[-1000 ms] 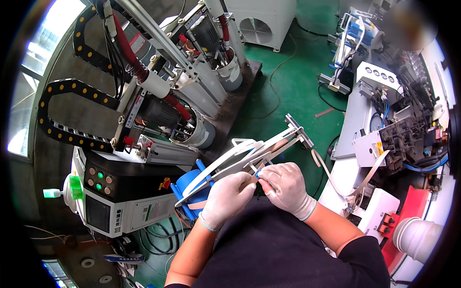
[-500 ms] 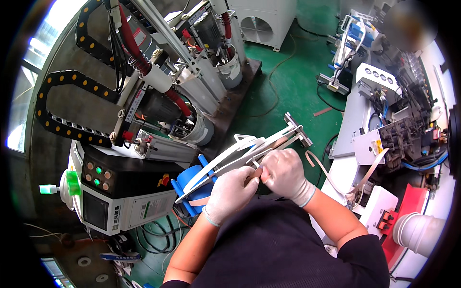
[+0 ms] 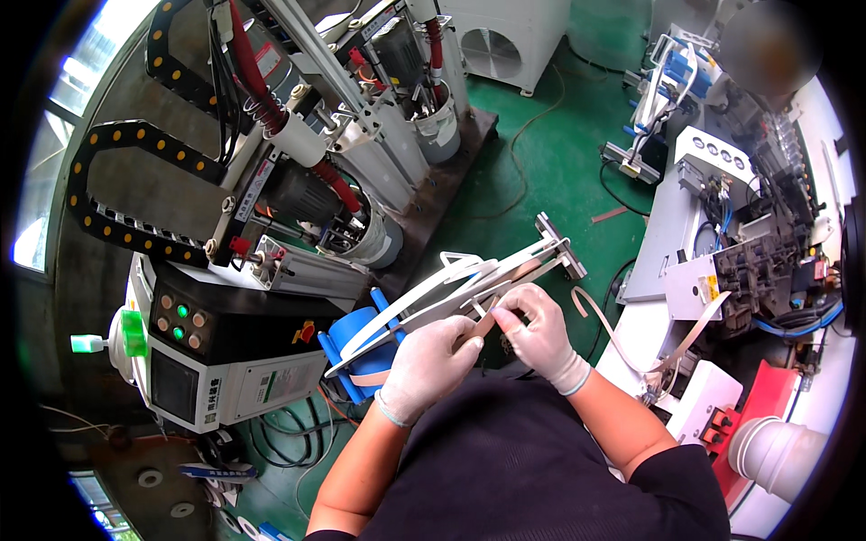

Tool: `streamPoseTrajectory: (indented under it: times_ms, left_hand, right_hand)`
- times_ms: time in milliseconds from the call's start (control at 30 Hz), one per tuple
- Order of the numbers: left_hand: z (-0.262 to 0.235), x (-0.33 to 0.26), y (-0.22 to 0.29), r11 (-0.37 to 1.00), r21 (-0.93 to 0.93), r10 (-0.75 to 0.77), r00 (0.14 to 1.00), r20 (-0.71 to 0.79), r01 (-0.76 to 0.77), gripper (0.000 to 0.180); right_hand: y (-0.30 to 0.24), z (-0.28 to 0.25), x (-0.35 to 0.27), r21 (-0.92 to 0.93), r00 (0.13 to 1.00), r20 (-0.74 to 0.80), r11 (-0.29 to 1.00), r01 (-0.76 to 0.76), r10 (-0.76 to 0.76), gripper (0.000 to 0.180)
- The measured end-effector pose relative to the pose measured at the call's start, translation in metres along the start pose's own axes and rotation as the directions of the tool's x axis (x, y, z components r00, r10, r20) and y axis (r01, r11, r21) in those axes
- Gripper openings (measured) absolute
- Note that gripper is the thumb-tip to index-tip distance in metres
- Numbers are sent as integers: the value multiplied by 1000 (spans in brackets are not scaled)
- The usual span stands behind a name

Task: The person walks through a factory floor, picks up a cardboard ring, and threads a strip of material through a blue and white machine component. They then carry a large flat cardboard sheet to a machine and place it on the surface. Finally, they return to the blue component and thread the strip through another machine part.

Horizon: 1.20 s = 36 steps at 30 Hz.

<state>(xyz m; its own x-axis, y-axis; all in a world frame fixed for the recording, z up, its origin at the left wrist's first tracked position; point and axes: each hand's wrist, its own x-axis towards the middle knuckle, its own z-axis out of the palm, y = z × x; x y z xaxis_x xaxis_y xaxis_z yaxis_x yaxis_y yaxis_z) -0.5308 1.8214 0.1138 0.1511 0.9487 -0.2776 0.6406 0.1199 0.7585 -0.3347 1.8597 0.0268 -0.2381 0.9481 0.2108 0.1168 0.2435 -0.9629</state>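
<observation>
Both my hands wear thin whitish gloves and meet at a tan strip [image 3: 487, 322] in front of my body. My left hand [image 3: 433, 361] is closed round the strip. Thumb and fingers of my right hand [image 3: 534, 329] pinch the strip at its right side. Just beyond them stands a reel holder with long white arms [image 3: 469, 281] and a blue roller [image 3: 361, 334]. A length of tan strip also runs beneath my left hand by the roller. The strip's far end within my grip is hidden.
On the left stands a black and white control cabinet [image 3: 225, 352] with lit green buttons, below a mixing machine with buckets [image 3: 383, 245]. To the right, a bench [image 3: 645, 257] carries dark machinery. Another tan strip [image 3: 613, 334] curls off it. Cables lie on the green floor [image 3: 505, 162].
My right hand has turned from a closed fist into a pinch with its thumb showing, slightly apart from my left hand. More of the strip shows between them. The view has shifted slightly.
</observation>
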Motion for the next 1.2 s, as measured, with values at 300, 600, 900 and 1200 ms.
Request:
streamPoseTrajectory:
  times_ms: [300, 600, 900, 1200]
  left_hand:
    - [-8, 35, -4, 991, -54, -114, 989, 94, 120, 24]
    - [-3, 135, 92, 922, 25, 385, 922, 39, -386, 18]
    - [99, 210, 105, 971, -73, 237, 863, 446, -229, 44]
    - [22, 133, -104, 978, -81, 201, 973, 112, -192, 47]
  right_hand:
    - [100, -73, -3, 916, 642, -59, 297, -269, 765, 12]
    - [149, -84, -76, 899, 447, -5, 200, -390, 894, 10]
    - [165, -98, -117, 804, 470, -116, 360, -472, 875, 12]
    - [180, -155, -236, 747, 175, -464, 490, -449, 868, 13]
